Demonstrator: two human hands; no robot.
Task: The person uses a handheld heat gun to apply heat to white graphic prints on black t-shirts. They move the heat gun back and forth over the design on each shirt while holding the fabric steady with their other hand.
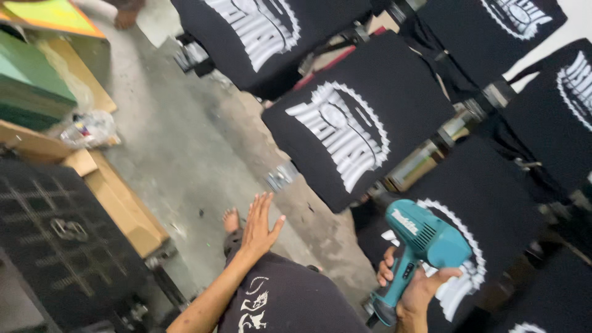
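While the right hand works: the right hand (pixel 414 295) has its grip shut tight on the handle of a teal plastic heat gun (pixel 419 246).
Heat gun spot: it is low in the picture, right of the middle, and its dark nose points up and left, over a black printed shirt on a flat board (pixel 493 203).
Left hand: the left hand (pixel 258 225) is flat and wide, with the fingers spread apart. Its grip holds nothing.
Left hand spot: it floats above the grey concrete floor (pixel 179 154), near a bare foot (pixel 230 219), well apart from the heat gun.
Shirts: a second black shirt with a white print (pixel 357 117) lies on a board just above the heat gun. More black printed shirts (pixel 271 31) sit on boards all around it.
Person's own shirt: black cloth with a small white drawing (pixel 290 302), at the bottom.
Left side: a green and yellow wooden frame stack (pixel 31 74), a brown wooden box (pixel 123 209) and a dark mesh screen (pixel 61 240).
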